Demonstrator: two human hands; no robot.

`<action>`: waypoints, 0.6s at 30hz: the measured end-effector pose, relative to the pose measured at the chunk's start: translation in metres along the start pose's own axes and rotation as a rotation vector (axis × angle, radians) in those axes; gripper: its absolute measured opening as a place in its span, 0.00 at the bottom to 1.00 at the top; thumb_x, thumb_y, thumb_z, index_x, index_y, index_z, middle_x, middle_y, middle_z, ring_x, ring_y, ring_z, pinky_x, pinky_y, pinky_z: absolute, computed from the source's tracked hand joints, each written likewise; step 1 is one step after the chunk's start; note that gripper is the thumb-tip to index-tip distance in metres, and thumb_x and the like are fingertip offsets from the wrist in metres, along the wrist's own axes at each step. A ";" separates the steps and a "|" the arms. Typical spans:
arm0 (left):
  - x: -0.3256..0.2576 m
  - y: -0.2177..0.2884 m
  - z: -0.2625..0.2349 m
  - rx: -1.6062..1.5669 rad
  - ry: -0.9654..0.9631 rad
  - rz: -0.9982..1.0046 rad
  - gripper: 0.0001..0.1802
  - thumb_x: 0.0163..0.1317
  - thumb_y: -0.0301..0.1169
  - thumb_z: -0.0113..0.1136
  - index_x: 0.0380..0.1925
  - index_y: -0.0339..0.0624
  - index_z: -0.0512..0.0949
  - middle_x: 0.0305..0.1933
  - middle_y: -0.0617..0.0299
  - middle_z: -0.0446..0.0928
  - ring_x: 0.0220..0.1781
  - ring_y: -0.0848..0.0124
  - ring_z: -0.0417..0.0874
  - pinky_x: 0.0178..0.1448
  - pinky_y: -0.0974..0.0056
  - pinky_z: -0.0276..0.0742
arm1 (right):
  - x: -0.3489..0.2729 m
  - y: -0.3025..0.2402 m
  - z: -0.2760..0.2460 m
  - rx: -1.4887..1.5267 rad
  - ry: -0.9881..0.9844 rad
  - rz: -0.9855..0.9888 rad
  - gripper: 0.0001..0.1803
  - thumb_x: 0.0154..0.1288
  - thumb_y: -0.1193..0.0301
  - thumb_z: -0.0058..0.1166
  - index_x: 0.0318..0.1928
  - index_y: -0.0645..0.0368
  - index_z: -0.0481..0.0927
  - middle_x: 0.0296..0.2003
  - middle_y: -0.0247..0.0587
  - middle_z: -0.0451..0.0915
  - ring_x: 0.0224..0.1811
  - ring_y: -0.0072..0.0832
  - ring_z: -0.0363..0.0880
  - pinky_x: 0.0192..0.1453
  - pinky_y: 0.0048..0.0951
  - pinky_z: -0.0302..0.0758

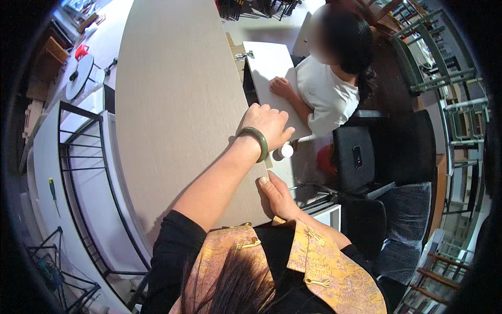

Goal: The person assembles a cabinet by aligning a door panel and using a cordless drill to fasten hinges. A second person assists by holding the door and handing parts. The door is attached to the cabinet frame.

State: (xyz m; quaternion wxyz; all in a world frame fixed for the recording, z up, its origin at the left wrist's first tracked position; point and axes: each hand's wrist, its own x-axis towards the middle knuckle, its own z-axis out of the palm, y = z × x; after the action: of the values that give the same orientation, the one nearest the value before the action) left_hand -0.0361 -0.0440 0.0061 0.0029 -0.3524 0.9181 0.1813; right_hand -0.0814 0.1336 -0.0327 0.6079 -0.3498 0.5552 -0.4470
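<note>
A large pale wood-grain panel (178,94) stretches away in front of me. My left hand (265,124), with a dark green bangle (257,142) at the wrist, reaches across to its right edge. Its fingers are curled in beside a white door (272,68); what they hold is hidden. Closer to my body, my right hand (280,196) grips the panel's edge, thumb on the edge and fingers partly out of sight. A metal hinge (244,55) joins the white door at its far corner. Below my left hand shows a small white round-topped thing (286,150).
Another person in a white top (329,97) sits at the right, a hand (282,87) on the white door. Black chairs (353,157) stand behind. To the left are a black metal frame (86,157), a white board with a screwdriver (53,191), and a round table (80,77).
</note>
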 end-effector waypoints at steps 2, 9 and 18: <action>-0.002 -0.003 0.000 -0.018 0.004 0.012 0.20 0.63 0.49 0.55 0.35 0.43 0.83 0.33 0.55 0.84 0.41 0.59 0.84 0.49 0.55 0.76 | 0.000 0.001 0.007 0.136 0.005 0.062 0.16 0.77 0.58 0.43 0.36 0.58 0.68 0.25 0.23 0.63 0.26 0.13 0.56 0.28 0.20 0.56; -0.002 -0.014 0.002 -0.052 0.080 0.064 0.19 0.60 0.48 0.57 0.34 0.44 0.84 0.33 0.54 0.84 0.40 0.57 0.84 0.48 0.54 0.78 | 0.005 -0.002 0.021 0.142 0.115 -0.007 0.16 0.76 0.58 0.46 0.34 0.57 0.68 0.23 0.23 0.64 0.21 0.11 0.55 0.22 0.18 0.53; -0.004 -0.018 0.007 -0.064 0.101 0.052 0.19 0.60 0.48 0.58 0.35 0.44 0.84 0.34 0.55 0.84 0.41 0.58 0.84 0.48 0.54 0.77 | 0.004 0.004 0.020 0.028 0.145 0.004 0.18 0.75 0.59 0.48 0.33 0.60 0.71 0.24 0.25 0.68 0.25 0.12 0.60 0.26 0.20 0.61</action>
State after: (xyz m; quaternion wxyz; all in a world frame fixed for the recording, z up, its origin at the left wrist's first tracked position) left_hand -0.0227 -0.0515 -0.0056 -0.0597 -0.3371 0.9196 0.1927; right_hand -0.0611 0.1297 -0.0356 0.5717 -0.3067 0.5921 -0.4780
